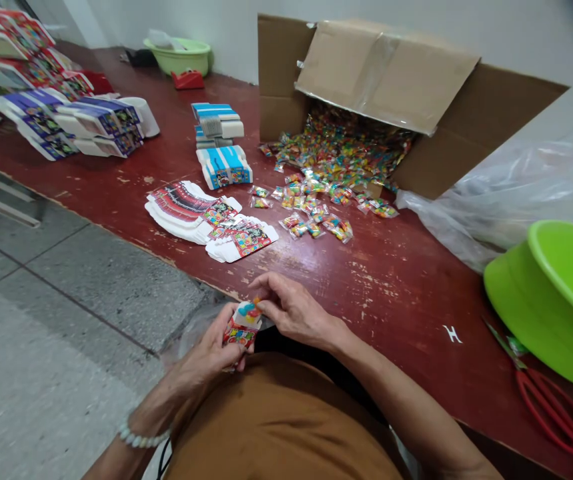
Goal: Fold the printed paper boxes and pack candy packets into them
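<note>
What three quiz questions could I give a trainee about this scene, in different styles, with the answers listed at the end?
1. Which hand grips the small printed box?
2. True or false: the red-handled scissors lie on the table, outside the large green basin.
3. What spills from the cardboard carton?
A. Purple boxes
B. Small colorful packets
C. Bracelets

Key
1. The left hand; the right hand is at the box's open top.
2. True.
3. B.
</note>
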`<state>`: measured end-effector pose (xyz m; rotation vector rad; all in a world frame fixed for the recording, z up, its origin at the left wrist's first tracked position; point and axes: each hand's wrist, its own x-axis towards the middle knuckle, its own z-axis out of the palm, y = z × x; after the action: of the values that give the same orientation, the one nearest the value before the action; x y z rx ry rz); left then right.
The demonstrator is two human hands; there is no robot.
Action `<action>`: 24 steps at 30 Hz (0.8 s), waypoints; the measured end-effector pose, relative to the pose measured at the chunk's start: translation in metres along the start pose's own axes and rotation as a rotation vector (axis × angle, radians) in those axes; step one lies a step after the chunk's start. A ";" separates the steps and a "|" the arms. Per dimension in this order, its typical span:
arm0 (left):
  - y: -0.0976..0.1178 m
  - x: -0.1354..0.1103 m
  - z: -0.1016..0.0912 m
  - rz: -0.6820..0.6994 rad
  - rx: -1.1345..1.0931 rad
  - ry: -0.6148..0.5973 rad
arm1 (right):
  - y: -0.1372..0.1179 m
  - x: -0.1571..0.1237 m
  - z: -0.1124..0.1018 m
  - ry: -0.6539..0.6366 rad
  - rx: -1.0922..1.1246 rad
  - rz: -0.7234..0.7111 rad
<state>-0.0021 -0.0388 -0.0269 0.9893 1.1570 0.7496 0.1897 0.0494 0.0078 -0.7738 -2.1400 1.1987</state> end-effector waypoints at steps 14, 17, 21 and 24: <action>0.022 0.009 0.021 0.060 0.013 0.062 | -0.004 0.003 -0.004 0.198 -0.135 -0.200; 0.029 0.010 0.028 0.077 -0.069 0.074 | -0.004 0.004 0.002 0.315 -0.162 -0.244; 0.032 0.010 0.030 0.087 -0.188 0.093 | -0.008 0.000 0.001 0.205 -0.245 -0.193; 0.033 0.011 0.028 0.102 -0.297 0.113 | -0.011 -0.003 -0.002 0.065 -0.152 -0.068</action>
<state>0.0278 -0.0229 0.0020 0.7680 1.0598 1.0383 0.1911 0.0437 0.0173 -0.7864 -2.2043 0.9719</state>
